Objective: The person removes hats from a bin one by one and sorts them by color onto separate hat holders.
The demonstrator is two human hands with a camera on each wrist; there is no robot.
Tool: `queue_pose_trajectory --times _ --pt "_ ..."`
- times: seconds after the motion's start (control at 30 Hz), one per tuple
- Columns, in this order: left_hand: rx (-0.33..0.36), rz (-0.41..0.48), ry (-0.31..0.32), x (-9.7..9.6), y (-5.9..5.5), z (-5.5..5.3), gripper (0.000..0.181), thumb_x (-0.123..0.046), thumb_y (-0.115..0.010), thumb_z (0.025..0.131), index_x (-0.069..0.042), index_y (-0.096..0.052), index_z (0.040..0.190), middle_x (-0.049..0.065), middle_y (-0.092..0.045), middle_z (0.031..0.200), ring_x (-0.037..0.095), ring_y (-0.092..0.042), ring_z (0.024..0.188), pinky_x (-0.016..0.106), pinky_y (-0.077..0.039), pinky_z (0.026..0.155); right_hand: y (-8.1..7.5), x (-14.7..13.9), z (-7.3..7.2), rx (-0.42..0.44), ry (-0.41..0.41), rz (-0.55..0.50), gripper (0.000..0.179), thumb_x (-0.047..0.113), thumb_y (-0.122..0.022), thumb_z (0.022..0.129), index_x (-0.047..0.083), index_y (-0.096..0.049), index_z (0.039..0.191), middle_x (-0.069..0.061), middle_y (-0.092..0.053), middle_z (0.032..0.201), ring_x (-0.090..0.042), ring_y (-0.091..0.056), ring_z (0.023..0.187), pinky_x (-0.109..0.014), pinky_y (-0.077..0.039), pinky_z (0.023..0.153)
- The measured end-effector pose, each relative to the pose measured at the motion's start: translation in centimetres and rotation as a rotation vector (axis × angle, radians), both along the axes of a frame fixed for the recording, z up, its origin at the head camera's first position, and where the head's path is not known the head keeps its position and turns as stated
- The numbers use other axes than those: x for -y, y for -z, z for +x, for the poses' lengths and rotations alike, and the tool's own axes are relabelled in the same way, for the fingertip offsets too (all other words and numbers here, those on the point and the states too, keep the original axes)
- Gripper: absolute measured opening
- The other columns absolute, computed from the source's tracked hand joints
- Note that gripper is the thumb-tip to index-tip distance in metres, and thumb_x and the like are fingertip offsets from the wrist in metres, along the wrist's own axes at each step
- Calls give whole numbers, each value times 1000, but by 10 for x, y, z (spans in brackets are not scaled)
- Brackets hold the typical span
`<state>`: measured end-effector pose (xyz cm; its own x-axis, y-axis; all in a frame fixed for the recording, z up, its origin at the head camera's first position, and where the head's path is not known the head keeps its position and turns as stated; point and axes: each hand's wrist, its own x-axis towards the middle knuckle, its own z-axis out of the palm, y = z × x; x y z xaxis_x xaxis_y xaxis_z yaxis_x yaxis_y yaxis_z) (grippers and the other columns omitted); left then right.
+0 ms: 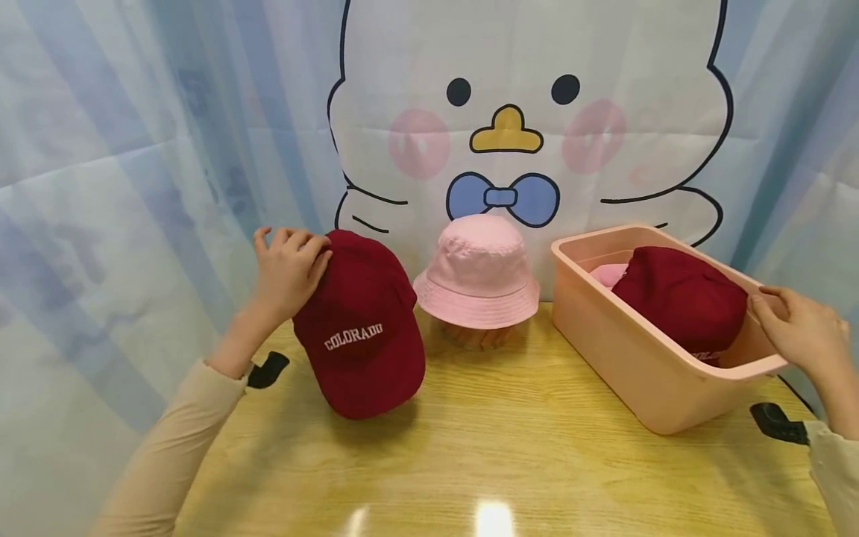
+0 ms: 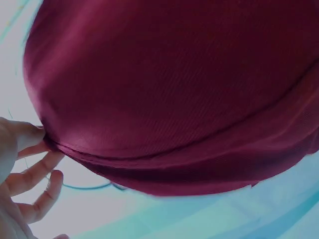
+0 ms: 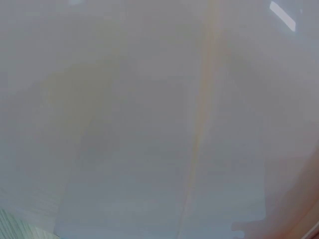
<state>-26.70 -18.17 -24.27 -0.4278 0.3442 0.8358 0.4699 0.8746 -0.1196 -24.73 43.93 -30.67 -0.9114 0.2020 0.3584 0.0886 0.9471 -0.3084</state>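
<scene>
At left, a maroon cloth baseball cap (image 1: 365,309), probably light, soft, best edge-held, is pinched by the left hand (image 1: 288,270), a rectangular peach plastic bin (image 1: 617,354) by the right hand (image 1: 805,328)

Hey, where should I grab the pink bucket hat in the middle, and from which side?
Probably best: pinch the front brim of the pink bucket hat, coming from the near side. The brim flares past the support beneath, leaving a free edge to hold, and nothing stands in front. The red cap on its left and peach bin on its right flank it.
</scene>
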Motion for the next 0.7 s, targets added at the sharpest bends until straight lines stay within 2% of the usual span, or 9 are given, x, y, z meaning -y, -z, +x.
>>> queue_pose_trajectory --times 0.07,0.17,0.27,0.37,0.53,0.6,0.7 --pt "-8 1 -15 1 -10 -7 14 -11 -57 86 0 -64 90 18 -63 86 38 -51 86 61 -24 89 1 0 0 -5 3 -1 67 47 -23 93 -9 -32 129 -40 -34 125 -59 -26 106 -66 -15 89" --pt "-2 11 -6 0 -23 -15 15 -11 -55 87 0 -64 93 18 -63 90 37 -50 89 61 -21 92 2 0 0 -2 1 -1 67 47 -24 93 -9 -33 128 -40 -34 125 -59 -27 106 -66 -15 89" --pt "9 -8 6 -3 -25 -18 16 -13 -54 88 -1 -63 94 17 -63 92 36 -51 88 62 -20 93 1 1 0 -2 0 0 67 47 -24 93 -9 -33 128 -40 -34 124 -59 -27 105 -66 -16 88" --pt "42 -64 3 -6 -17 -13 16 -15 -55 88 -3 -63 94 16 -62 90 36 -51 86 63 -20 92 0 1 -1 -4 1 -2 67 47 -24 93 -9 -33 129 -40 -34 125 -59 -27 105 -66 -15 88" --pt "104 -144 31 -7 6 6 11 -15 -61 83 -6 -64 89 12 -61 83 33 -50 80 65 -21 90 0 2 -2 4 -2 -3 67 47 -23 93 -9 -33 128 -40 -35 124 -59 -27 105 -66 -15 89" --pt "98 -168 51 -9 13 13 10 -14 -64 80 -7 -64 87 10 -59 80 31 -49 78 66 -22 89 0 2 -2 0 0 3 67 47 -24 93 -10 -35 126 -40 -36 122 -59 -28 104 -66 -16 88" --pt "47 -186 59 -11 17 18 10 -14 -66 79 -7 -63 85 10 -58 78 31 -49 77 65 -24 88 2 0 -1 -5 6 9 67 48 -24 93 -11 -36 124 -41 -37 120 -58 -29 103 -66 -17 88"
